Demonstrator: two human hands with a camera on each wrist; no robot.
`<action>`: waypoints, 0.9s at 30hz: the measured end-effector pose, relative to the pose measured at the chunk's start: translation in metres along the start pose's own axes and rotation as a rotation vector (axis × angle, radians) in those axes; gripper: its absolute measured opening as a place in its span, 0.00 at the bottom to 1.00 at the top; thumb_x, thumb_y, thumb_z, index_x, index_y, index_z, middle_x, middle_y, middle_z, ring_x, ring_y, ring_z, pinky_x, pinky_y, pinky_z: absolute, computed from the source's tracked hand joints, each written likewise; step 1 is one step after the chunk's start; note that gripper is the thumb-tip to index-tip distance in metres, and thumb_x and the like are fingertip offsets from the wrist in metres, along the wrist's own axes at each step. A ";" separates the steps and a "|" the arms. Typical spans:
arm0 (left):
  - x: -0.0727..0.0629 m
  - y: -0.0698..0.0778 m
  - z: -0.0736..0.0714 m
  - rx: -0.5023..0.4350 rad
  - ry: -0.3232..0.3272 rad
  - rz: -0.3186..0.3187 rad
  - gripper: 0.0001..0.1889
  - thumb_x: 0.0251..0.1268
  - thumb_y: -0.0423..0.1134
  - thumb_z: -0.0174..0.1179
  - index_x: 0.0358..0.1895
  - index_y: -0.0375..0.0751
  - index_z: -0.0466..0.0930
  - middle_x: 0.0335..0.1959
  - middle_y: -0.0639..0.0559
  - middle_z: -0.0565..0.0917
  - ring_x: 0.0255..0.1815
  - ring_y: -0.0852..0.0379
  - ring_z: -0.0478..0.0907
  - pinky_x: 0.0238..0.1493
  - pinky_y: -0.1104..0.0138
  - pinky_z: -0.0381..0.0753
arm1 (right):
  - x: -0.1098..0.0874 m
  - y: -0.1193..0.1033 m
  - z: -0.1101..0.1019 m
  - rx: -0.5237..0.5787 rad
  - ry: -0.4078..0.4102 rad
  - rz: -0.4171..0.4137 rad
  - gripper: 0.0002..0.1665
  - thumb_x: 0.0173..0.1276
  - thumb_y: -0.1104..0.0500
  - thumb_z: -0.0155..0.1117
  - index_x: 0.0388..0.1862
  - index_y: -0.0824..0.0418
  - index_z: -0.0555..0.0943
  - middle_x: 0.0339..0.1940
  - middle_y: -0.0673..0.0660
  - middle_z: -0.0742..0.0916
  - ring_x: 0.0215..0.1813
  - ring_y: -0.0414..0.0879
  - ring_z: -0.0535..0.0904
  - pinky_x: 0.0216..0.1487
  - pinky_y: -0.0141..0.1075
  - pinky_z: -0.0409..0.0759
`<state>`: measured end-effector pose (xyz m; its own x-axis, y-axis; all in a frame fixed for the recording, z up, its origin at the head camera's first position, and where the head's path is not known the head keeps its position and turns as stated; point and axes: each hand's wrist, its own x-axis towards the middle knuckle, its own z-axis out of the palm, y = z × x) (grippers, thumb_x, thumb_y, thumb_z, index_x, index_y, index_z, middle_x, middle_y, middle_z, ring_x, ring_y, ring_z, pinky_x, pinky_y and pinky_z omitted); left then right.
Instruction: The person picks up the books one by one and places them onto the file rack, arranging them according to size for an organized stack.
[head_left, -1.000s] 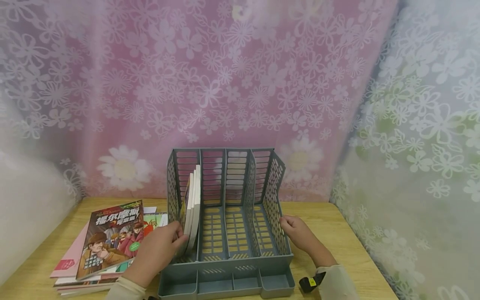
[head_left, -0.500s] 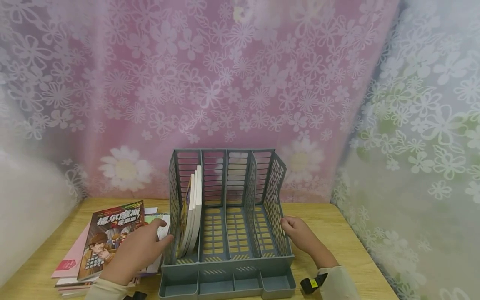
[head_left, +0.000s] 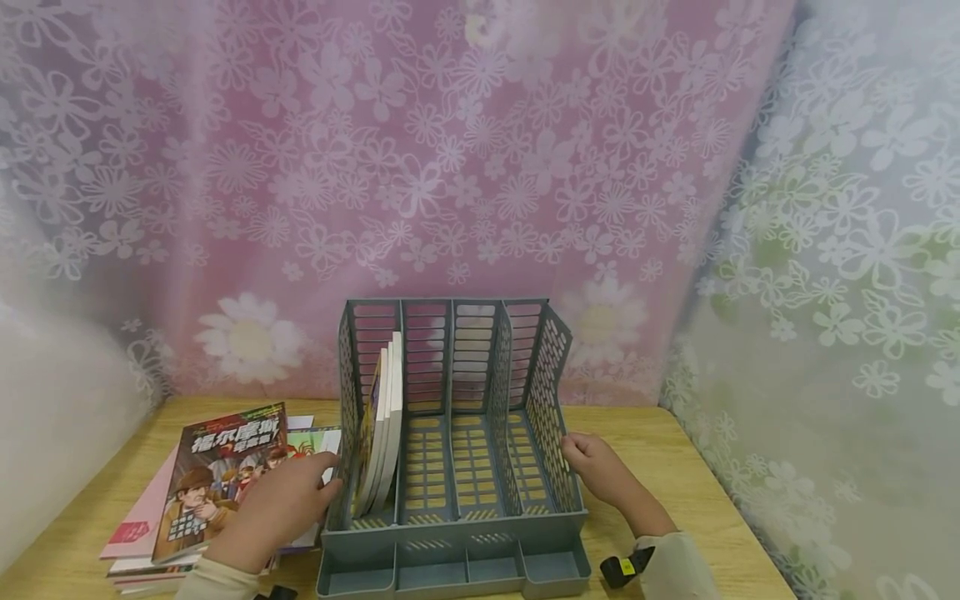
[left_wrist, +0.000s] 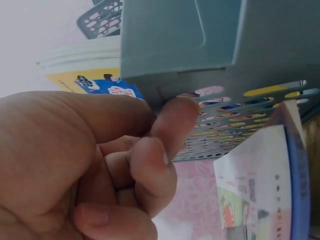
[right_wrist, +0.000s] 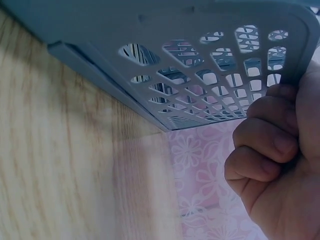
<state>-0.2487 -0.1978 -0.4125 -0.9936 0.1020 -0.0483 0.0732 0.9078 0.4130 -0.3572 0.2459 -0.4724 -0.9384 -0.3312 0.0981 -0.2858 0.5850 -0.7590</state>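
A grey desktop file rack (head_left: 453, 533) with upright slots and a low front tray stands on the table. Several thin books (head_left: 386, 425) lean upright in its leftmost slot. My left hand (head_left: 281, 504) is at the rack's left side wall; in the left wrist view its thumb and index finger (left_wrist: 177, 122) pinch the wall's front edge, the other fingers curled below. My right hand (head_left: 596, 467) grips the front edge of the right side wall, its fingers (right_wrist: 265, 137) curled against the outside in the right wrist view. Its thumb tip is hidden.
A pile of books (head_left: 150, 567) lies left of the rack, a comic-style cover (head_left: 217, 483) on top, partly behind my left forearm. A flowered pink curtain (head_left: 450, 167) hangs behind the wooden table (head_left: 637, 425), with pale curtains at both sides.
My left hand has drawn back leftward from the books in the leftmost slot, its fingers spread, then closed on the rack's left wall. The right hand has stayed at the right wall.
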 end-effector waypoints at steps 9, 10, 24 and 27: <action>0.003 0.001 0.001 0.010 0.027 0.026 0.19 0.72 0.42 0.64 0.62 0.41 0.82 0.39 0.53 0.88 0.34 0.57 0.83 0.36 0.52 0.83 | -0.001 -0.005 0.000 -0.013 0.002 0.052 0.28 0.86 0.53 0.45 0.20 0.59 0.65 0.16 0.49 0.66 0.19 0.41 0.56 0.24 0.34 0.61; 0.003 0.001 0.001 0.012 0.029 0.028 0.19 0.72 0.42 0.65 0.62 0.41 0.83 0.40 0.53 0.88 0.34 0.56 0.83 0.35 0.52 0.83 | -0.001 -0.006 0.000 -0.019 -0.006 0.050 0.27 0.86 0.53 0.45 0.21 0.58 0.65 0.17 0.49 0.66 0.19 0.41 0.56 0.24 0.34 0.61; 0.000 0.006 -0.003 0.035 0.023 0.034 0.16 0.71 0.41 0.66 0.57 0.42 0.85 0.43 0.50 0.88 0.38 0.51 0.85 0.39 0.49 0.83 | -0.008 -0.026 -0.013 -0.076 -0.146 0.075 0.26 0.85 0.56 0.42 0.20 0.55 0.62 0.18 0.49 0.66 0.19 0.42 0.55 0.26 0.36 0.62; 0.001 0.005 -0.002 0.027 0.025 0.034 0.16 0.70 0.41 0.66 0.57 0.42 0.85 0.44 0.50 0.88 0.39 0.52 0.85 0.40 0.49 0.84 | -0.010 -0.028 -0.015 -0.075 -0.173 0.083 0.26 0.85 0.56 0.41 0.20 0.55 0.61 0.17 0.49 0.65 0.19 0.43 0.54 0.25 0.36 0.61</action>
<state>-0.2497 -0.1938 -0.4085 -0.9923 0.1233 -0.0117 0.1091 0.9145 0.3896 -0.3430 0.2440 -0.4420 -0.9138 -0.3982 -0.0799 -0.2287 0.6670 -0.7091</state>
